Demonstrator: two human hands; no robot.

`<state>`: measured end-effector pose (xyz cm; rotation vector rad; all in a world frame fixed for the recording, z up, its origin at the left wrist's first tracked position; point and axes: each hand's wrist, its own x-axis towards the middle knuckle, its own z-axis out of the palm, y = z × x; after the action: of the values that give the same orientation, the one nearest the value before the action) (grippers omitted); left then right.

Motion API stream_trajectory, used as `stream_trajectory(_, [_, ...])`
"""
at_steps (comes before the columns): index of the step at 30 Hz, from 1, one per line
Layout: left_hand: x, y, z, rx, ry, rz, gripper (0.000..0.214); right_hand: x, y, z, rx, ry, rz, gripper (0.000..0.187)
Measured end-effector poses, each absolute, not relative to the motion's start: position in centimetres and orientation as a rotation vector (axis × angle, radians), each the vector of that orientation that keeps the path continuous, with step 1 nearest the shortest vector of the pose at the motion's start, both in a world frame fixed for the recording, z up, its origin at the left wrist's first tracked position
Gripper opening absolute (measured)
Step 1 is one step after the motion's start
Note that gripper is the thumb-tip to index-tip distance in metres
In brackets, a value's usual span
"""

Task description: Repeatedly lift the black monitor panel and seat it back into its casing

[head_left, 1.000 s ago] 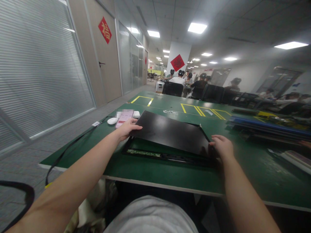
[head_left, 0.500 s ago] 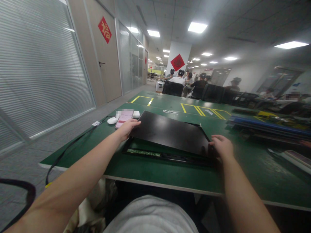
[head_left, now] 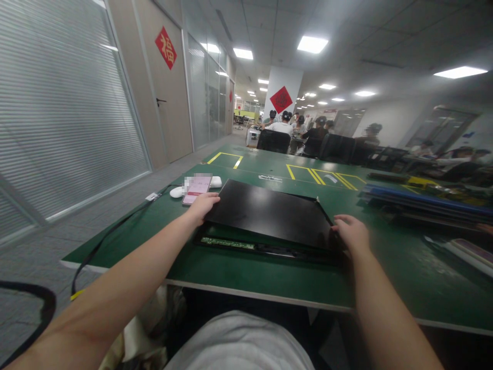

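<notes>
A glossy black flat panel (head_left: 269, 210), like a display screen, lies at a slant over a thin black frame (head_left: 285, 253) on the green table. Along the frame's near side shows a narrow green circuit board (head_left: 227, 243). My left hand (head_left: 203, 205) grips the panel's left edge, with the thumb side on top and the other fingers hidden below. At the opposite end, my right hand (head_left: 352, 234) has its bent fingers closed on the panel's right edge near the frame's corner. The panel covers most of the frame.
A phone (head_left: 198, 189) rests by white rounded items at the left, with a black strap (head_left: 111, 226) over the table edge. Blurred stacked panels (head_left: 427, 200) lie at the right. Yellow tape outlines (head_left: 302, 167) mark the far tabletop. People sit beyond black chairs (head_left: 274, 141).
The panel's left side has come down slightly toward the frame, with my left hand lowering along with it. My right hand has hardly moved.
</notes>
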<state>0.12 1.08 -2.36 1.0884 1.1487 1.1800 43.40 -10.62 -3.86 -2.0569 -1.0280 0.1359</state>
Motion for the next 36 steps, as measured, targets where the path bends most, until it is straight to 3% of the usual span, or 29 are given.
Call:
stream_trajectory(12, [0.4, 0.7, -2.0, 1.061, 1.167, 1.148, 0.02, 42.7, -10.6, -3.4, -2.194, -1.146, -0.023, 0.033])
stream_trajectory(23, [0.4, 0.8, -2.3, 1.103, 1.21, 1.162, 0.027, 41.8, -10.9, -2.7, -2.282, -1.247, -0.123, 0.031])
stream_trajectory(36, [0.3, 0.9, -2.5, 1.145, 1.221, 1.16, 0.029, 43.9, -10.4, -4.0, -2.099, -1.121, 0.135, 0.04])
